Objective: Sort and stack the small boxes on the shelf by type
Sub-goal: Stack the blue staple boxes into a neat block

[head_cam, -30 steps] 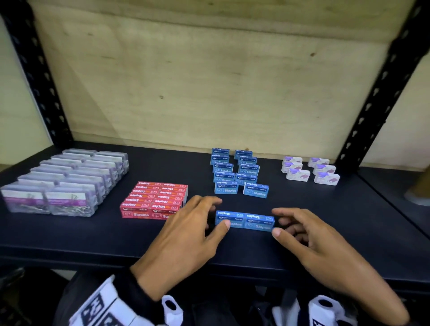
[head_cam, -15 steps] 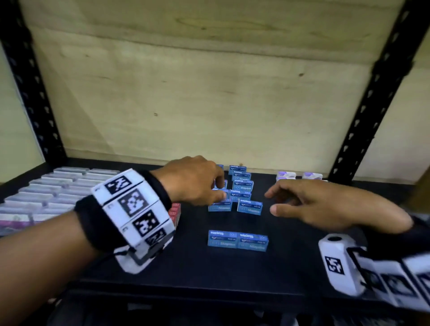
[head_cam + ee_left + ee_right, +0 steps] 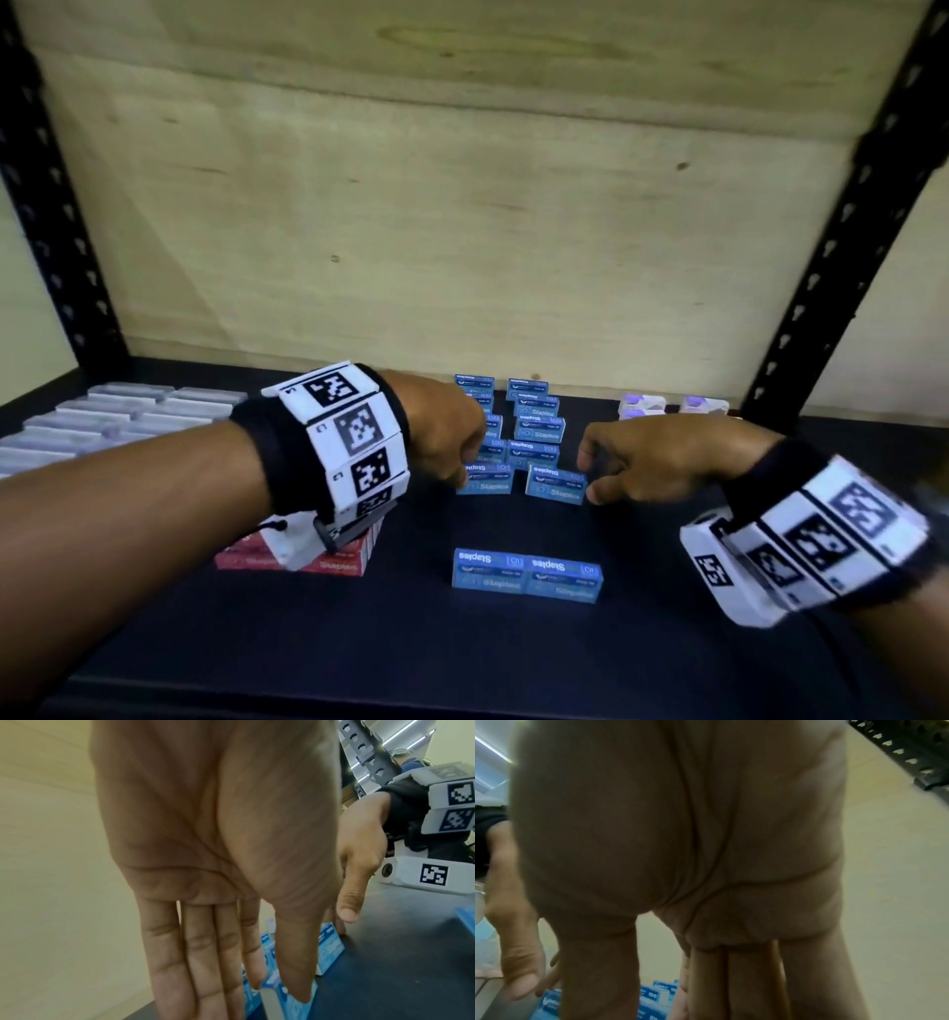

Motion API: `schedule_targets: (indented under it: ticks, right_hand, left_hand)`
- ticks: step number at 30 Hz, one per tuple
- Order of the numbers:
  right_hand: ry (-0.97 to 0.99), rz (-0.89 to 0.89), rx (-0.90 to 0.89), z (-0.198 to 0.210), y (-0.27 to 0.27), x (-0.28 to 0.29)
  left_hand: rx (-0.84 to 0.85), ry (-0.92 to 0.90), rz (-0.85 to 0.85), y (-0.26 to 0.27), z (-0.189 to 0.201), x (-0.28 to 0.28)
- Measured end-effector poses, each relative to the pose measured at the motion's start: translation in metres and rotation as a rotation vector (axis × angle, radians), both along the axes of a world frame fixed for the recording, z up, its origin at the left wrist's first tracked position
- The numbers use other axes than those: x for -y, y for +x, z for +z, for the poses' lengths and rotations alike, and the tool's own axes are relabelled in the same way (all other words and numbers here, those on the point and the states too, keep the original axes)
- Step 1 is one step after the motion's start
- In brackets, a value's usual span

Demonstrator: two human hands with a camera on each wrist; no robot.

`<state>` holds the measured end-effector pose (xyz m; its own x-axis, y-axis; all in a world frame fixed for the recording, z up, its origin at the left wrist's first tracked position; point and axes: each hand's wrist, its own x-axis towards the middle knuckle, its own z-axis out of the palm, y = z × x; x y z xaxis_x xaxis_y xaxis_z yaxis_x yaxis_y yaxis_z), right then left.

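Small blue staples boxes (image 3: pixel 534 411) stand in two rows at the back middle of the dark shelf (image 3: pixel 667 642). My left hand (image 3: pixel 464 480) reaches over the front left blue box (image 3: pixel 488 483). In the left wrist view its thumb and index finger (image 3: pixel 257 981) pinch that box (image 3: pixel 279 990). My right hand (image 3: pixel 588 478) straddles the right end of the front right blue box (image 3: pixel 554 488), thumb in front and fingers behind, with a small gap showing. Two blue boxes (image 3: pixel 526 575) lie end to end near the front. The right wrist view is mostly palm.
A stack of red staples boxes (image 3: pixel 339 562) sits under my left wrist. Clear clip boxes (image 3: pixel 102 426) fill the left side. White and purple boxes (image 3: pixel 667 406) stand at the back right. Black uprights (image 3: pixel 847 257) and a wooden back panel (image 3: pixel 462 231) bound the shelf.
Both hands left the front pair of blue boxes and reached back to the rows. They now sit lower, on the two front boxes of those rows.
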<state>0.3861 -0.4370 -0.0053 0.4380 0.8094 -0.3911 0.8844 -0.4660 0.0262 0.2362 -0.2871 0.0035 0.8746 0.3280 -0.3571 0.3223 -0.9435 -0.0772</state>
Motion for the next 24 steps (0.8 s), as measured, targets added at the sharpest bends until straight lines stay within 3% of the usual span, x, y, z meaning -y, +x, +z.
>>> schedule_targets:
  ticks: [11,24]
  right_hand:
    - [0.07,0.083,-0.034,-0.004,0.002,-0.003]
    - [0.05,0.14,-0.336,0.004,-0.003,0.03]
  left_hand:
    - [-0.049,0.05,-0.074,0.008,-0.01,-0.001]
    - [-0.097,-0.088,-0.113,-0.023,-0.002,0.009]
